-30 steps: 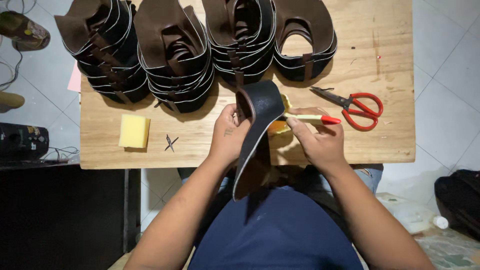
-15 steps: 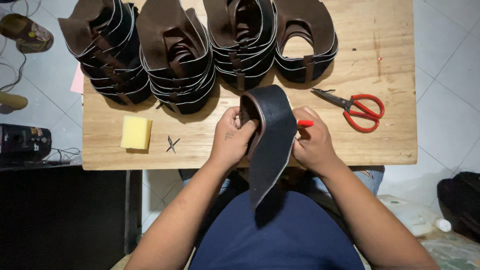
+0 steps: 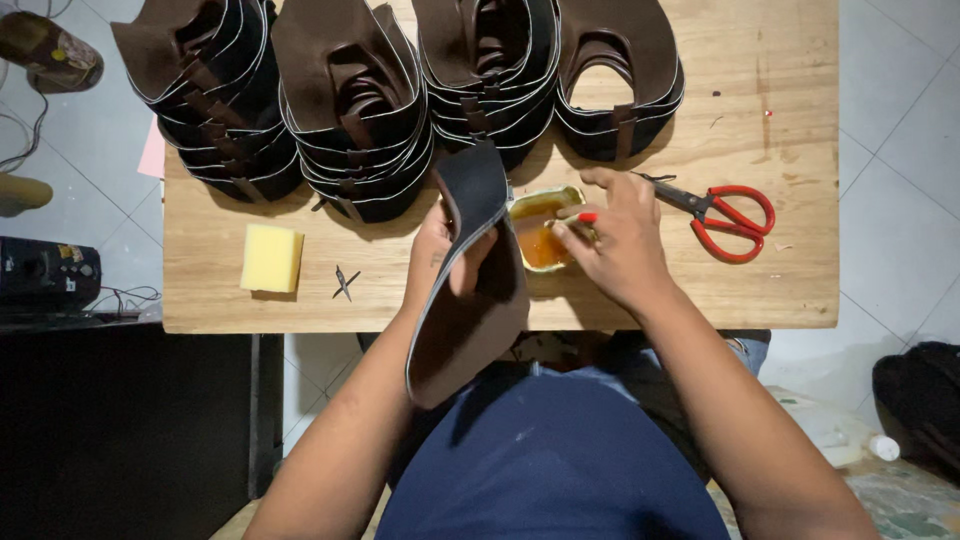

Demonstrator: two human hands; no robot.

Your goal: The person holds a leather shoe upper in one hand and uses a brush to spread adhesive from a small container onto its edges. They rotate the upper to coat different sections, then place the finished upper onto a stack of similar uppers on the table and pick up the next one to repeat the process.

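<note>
My left hand [image 3: 447, 258] holds a curved dark brown leather piece [image 3: 470, 300] upright above the near edge of the wooden table [image 3: 760, 290]. My right hand [image 3: 615, 240] grips a small red-handled brush [image 3: 586, 218] over a small open tin of amber glue [image 3: 541, 236], just right of the leather piece. The brush tip is hidden by my fingers.
Several stacks of brown leather shoe uppers [image 3: 350, 110] line the far side of the table. Red-handled scissors [image 3: 722, 215] lie right of my right hand. A yellow sponge [image 3: 271, 258] and small metal snips [image 3: 344, 283] lie at the left. A dark box [image 3: 45, 275] sits on the floor.
My right hand has moved from the leather piece's edge to the glue tin. The leather piece has tilted left, uncovering the tin.
</note>
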